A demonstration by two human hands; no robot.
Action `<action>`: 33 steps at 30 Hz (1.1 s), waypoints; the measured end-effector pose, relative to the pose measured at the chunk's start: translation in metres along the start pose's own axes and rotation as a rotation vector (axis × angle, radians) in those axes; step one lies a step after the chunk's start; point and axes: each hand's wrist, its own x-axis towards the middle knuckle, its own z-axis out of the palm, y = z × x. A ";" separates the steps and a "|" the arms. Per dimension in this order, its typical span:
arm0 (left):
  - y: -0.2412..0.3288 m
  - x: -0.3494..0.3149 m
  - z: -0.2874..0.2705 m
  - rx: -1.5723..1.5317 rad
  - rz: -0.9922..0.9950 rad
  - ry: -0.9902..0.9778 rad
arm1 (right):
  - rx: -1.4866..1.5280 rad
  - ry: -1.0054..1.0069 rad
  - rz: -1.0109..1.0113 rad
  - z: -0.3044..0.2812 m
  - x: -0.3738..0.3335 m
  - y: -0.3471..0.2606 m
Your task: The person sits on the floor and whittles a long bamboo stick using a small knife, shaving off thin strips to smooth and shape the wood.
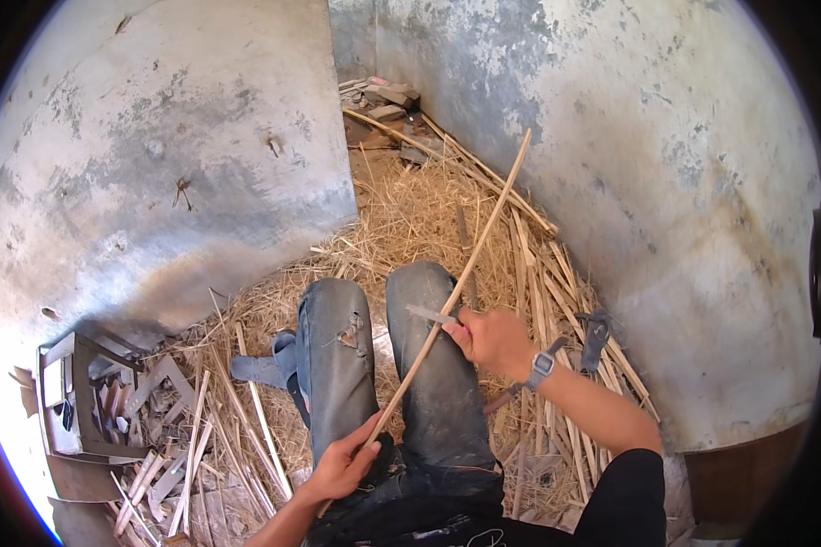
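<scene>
A long, thin wooden strip (478, 248) slants across my thighs, its far end pointing up and to the right. Near its lower end, my left hand (345, 463) is closed around it. My right hand (496, 343) grips a knife, its handle hidden in the fist. The grey knife blade (429, 314) lies across the strip above my right knee and appears to touch it. A wristwatch (542, 366) is on my right wrist.
Pale shavings (410, 205) cover the floor. Several long wooden strips (543, 319) lie along the right wall (675, 228). At left stands a dark frame (87, 392) beside wood scraps. Rubble (388, 98) is piled in the far corner. A wall (237, 118) juts in from the left.
</scene>
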 end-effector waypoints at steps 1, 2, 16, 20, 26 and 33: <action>0.001 -0.007 -0.005 -0.034 -0.036 0.000 | 0.011 0.019 0.023 0.001 0.010 0.015; 0.002 -0.015 -0.011 -0.068 -0.072 0.002 | 0.022 0.039 0.045 -0.002 0.021 0.032; -0.016 -0.082 -0.053 0.320 -0.043 0.071 | -0.119 0.045 0.082 -0.025 0.032 0.051; -0.018 -0.077 -0.051 0.290 -0.014 0.075 | -0.026 -0.131 -0.042 0.000 0.001 0.007; -0.032 -0.088 -0.058 0.070 -0.150 0.004 | -0.080 0.117 0.158 0.001 0.015 0.029; -0.042 -0.089 -0.066 -0.236 -0.229 -0.042 | -0.111 -0.295 -0.104 -0.010 -0.024 -0.034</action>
